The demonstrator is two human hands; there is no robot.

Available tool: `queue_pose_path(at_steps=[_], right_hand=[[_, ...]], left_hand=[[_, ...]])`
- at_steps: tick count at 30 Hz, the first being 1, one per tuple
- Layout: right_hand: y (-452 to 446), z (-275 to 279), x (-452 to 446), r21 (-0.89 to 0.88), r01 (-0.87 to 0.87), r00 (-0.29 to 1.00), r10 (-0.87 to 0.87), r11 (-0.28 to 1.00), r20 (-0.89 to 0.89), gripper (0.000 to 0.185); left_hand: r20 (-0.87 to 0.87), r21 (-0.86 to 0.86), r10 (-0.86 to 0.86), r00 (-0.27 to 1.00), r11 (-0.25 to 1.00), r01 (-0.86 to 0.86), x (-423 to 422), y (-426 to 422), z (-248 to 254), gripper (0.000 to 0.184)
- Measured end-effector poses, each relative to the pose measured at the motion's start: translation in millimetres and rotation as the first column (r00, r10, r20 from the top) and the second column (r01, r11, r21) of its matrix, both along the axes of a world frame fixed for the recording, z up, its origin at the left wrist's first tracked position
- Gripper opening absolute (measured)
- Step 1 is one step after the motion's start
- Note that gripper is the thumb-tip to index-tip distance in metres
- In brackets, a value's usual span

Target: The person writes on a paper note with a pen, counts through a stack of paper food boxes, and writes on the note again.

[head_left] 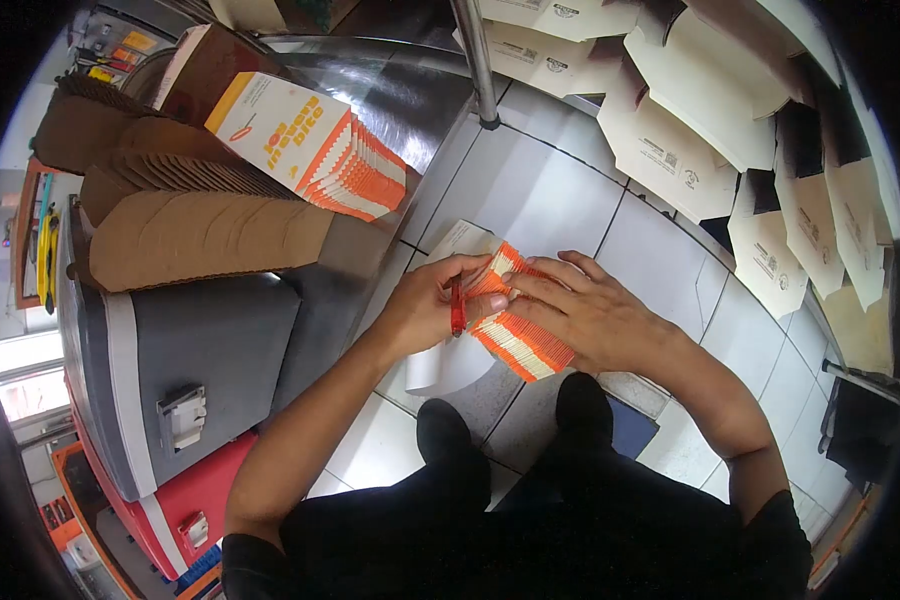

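Observation:
Above the floor, a stack of orange-and-white paper cartons (526, 346) is held between my two hands, its striped edges fanned upward. My left hand (422, 305) is closed on the near left side of it, thumb pressed on the edges. A slim red object (458, 306), its kind unclear, is also tucked in that hand's fingers. My right hand (605, 312) wraps over the stack from the right, fingers across its edges. A white paper panel (425, 370) shows below my left hand.
On the steel counter (370, 85) at left stand printed cartons (285, 125) and brown corrugated cardboard pieces (205, 238). Grey (220, 350) and red coolers (195, 500) sit below. White carton trays (660, 150) fill the rack at right, near a metal post (475, 60). White tiles (650, 250) cover the floor.

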State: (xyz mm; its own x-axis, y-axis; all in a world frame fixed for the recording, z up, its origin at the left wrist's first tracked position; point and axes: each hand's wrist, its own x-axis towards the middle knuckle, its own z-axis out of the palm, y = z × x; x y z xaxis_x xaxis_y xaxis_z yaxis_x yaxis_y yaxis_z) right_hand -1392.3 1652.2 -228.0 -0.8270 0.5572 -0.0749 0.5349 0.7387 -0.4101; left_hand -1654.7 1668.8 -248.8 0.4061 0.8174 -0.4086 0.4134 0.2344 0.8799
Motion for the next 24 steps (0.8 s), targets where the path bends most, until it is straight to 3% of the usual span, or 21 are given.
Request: queue_pose_path(at_steps=[10,13,15,18,19,21,24], right_hand=[[-2.6,-5.8,1.6,0.000,0.004,0.997,-0.004,1.000,-0.074,0.088],[1.1,-1.3,3.6,0.044,-0.040,0.998,0.041,0.998,-0.040,0.091],[0.9,4.1,1.5,0.019,0.008,0.999,-0.007,1.000,-0.052,0.094],[5.3,15.0,-8.7,0.014,0.000,1.000,0.001,1.000,-0.029,0.094],[3.3,4.8,-8.8,0.021,-0.033,0.999,0.033,0.999,0.007,0.084],[4.4,11.8,-15.9,0.035,-0.036,0.999,0.035,0.999,0.023,0.078],[8.1,15.5,-20.2,0.073,-0.059,0.998,0.056,0.996,0.034,0.063]], left_hand=[[-0.020,0.012,-0.005,1.000,1.000,0.005,-0.5,-2.1,-5.4,0.070],[0.113,0.000,0.029,0.993,1.000,-0.029,-0.4,-4.0,-10.2,0.066],[0.031,-0.045,-0.113,0.993,0.992,0.114,-0.3,-3.0,-8.4,0.056],[-0.066,0.050,-0.195,0.979,0.979,0.198,5.1,-4.7,10.1,0.048],[-0.075,0.074,-0.180,0.981,0.980,0.185,5.0,-5.3,8.0,0.048],[0.124,-0.064,-0.129,0.984,0.988,0.138,0.2,-4.8,-5.5,0.041],[0.228,-0.169,-0.010,0.974,0.984,0.049,-7.6,-8.0,-10.4,0.037]])
